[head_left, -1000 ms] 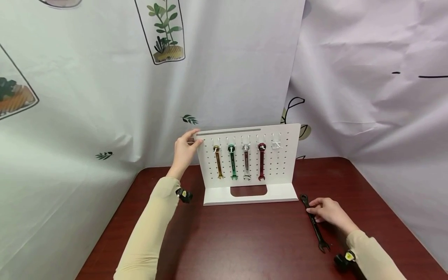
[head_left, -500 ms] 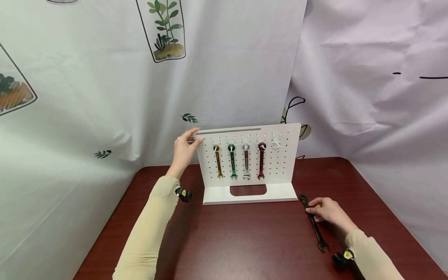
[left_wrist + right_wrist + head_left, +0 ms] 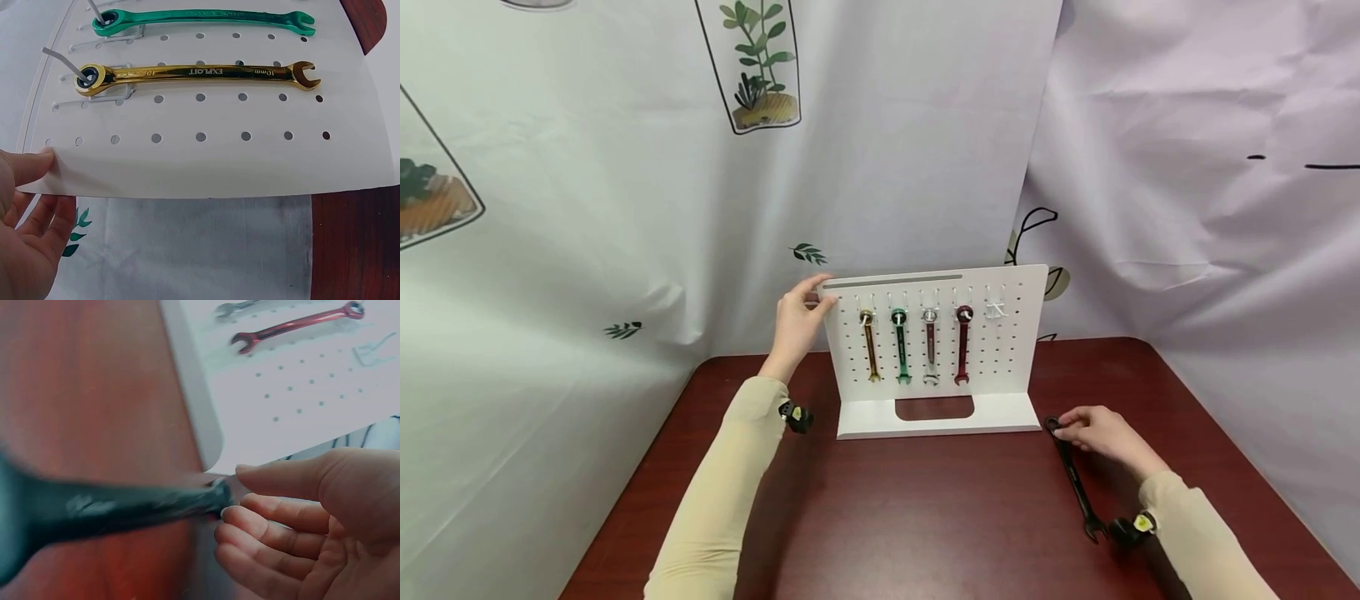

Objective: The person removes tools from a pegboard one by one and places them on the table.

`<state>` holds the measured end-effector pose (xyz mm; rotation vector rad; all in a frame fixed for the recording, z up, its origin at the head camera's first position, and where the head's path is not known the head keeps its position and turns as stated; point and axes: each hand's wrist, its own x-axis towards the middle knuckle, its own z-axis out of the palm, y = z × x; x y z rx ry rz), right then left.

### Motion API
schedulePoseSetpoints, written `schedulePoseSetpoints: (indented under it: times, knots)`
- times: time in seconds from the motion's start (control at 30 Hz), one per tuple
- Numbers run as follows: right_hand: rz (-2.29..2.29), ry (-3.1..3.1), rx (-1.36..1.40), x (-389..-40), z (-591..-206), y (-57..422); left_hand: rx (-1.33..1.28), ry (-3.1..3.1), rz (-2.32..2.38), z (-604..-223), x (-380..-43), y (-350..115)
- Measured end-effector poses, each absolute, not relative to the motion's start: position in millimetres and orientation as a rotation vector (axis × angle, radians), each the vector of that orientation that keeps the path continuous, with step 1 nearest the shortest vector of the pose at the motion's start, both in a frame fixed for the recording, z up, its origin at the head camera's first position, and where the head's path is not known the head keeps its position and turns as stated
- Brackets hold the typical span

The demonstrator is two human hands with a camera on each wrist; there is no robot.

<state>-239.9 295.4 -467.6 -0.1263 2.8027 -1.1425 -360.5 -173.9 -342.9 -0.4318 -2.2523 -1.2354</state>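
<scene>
A white pegboard stand [image 3: 1028, 350] stands upright on the table, and my left hand [image 3: 797, 325] grips its upper left edge, thumb in front and fingers behind. On its hooks hang a gold wrench [image 3: 200, 73], a green wrench [image 3: 206, 19], a silver wrench [image 3: 931, 346] and a red wrench [image 3: 300, 326]. To their right, a hook [image 3: 996, 310] holds nothing. At the table's right, my right hand [image 3: 1105, 435] pinches a black combination wrench [image 3: 1075, 483] near its ring end between thumb and fingers. Its open end points toward me; in the right wrist view it looks blurred.
A dark red-brown table [image 3: 925, 517] lies under everything, its front part stretching before the stand. White printed cloth [image 3: 910, 167] hangs close behind and along both sides. The stand's base lies just left of the black wrench's ring end.
My right hand has slid up the black wrench, from its upper shaft to near the ring end. The left hand keeps its grip on the pegboard stand.
</scene>
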Motion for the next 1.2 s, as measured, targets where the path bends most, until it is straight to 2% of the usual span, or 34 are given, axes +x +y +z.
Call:
schedulePoseSetpoints:
  times: [0.53,1.2]
  knots:
    - [-1.362,2.908,-0.309,-277.4,-415.4,259.3,-0.435,-2.245,-1.247,-341.1,-358.5,-175.1]
    - [-1.441,2.867,-0.413,-315.4,-412.9,185.0,-0.434,-2.237,-1.241,-343.7,-353.5,-173.5]
